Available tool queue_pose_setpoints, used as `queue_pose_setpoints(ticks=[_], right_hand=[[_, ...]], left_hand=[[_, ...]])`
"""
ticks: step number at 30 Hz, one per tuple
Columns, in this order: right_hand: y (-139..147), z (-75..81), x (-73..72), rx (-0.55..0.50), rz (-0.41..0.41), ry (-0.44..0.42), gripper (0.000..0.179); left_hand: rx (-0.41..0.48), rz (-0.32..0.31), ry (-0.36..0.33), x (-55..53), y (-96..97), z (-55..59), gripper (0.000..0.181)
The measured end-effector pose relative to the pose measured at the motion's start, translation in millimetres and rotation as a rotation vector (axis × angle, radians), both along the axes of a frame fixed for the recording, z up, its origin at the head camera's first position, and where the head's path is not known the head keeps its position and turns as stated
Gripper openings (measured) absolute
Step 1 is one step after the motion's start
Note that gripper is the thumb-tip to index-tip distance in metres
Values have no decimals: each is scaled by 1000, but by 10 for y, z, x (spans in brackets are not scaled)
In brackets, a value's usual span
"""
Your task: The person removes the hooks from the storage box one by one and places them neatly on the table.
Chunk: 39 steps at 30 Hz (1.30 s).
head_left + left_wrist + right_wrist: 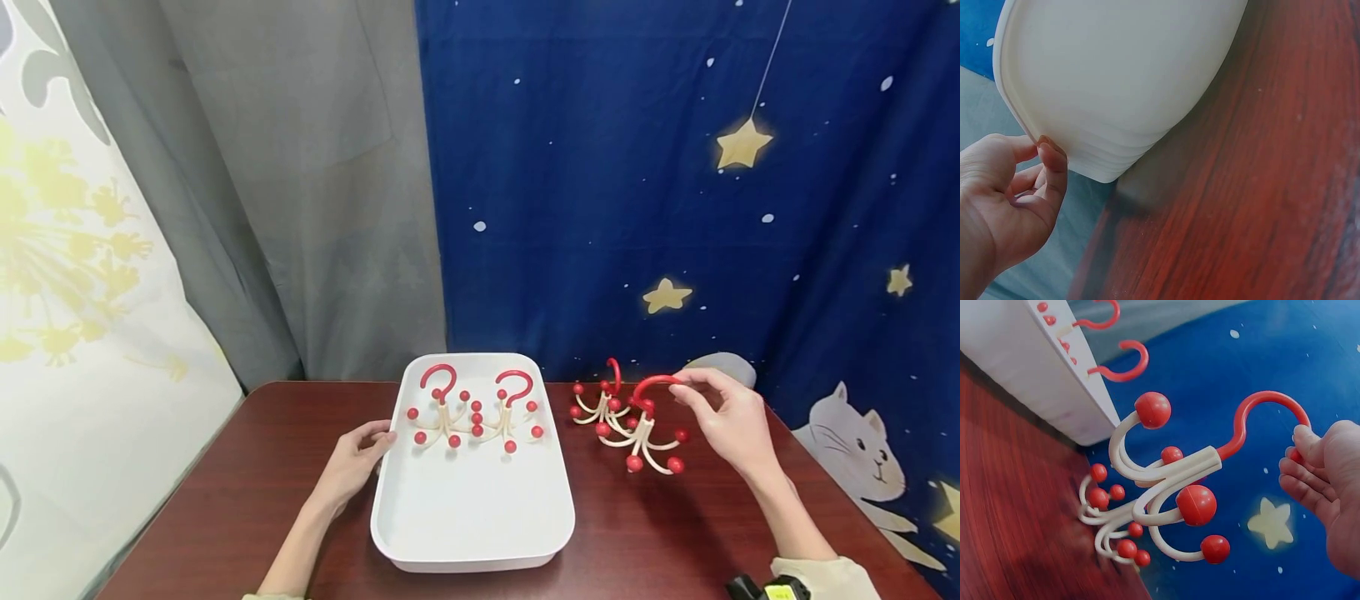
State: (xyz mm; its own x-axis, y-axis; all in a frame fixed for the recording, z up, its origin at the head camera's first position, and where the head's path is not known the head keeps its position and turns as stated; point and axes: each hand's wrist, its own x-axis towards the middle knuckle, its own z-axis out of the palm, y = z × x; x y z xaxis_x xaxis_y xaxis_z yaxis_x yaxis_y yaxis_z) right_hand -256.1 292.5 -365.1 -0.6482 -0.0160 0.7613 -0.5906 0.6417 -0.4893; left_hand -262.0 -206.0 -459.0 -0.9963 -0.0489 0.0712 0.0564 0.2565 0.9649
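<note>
My right hand [733, 421] pinches the red hook end of a multi-arm hanger hook [642, 432] between thumb and fingers. Its cream arms with red ball tips hang down over the table, right of the white tray [472, 521]. In the right wrist view this hanger hook [1179, 469] fills the middle, its red loop running into the fingertips. My left hand [347, 468] holds the tray's left rim, thumb on top; in the left wrist view the left hand [1019, 194] pinches that rim. Two similar hanger hooks, one left [443, 414] and one right [506, 417], stand side by side inside the tray's far half.
Another red-and-cream hanger hook [602, 407] stands on the dark red wooden table [285, 483], just behind the held one. A grey curtain [315, 208] and a blue star-patterned curtain [585, 183] hang right behind the table's far edge.
</note>
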Motion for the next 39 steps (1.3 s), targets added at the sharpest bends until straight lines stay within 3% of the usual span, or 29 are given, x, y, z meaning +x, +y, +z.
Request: queue_pose_setpoints(ticks=[13, 26, 39], right_hand=[[355, -37, -89, -16, -160, -37, 14], [594, -131, -277, -17, -289, -103, 12], [712, -365, -529, -40, -379, -203, 17]], left_hand=[[15, -5, -2, -13, -3, -17, 36], [31, -6, -7, -22, 2, -34, 38], [14, -5, 4, -33, 5, -42, 35]])
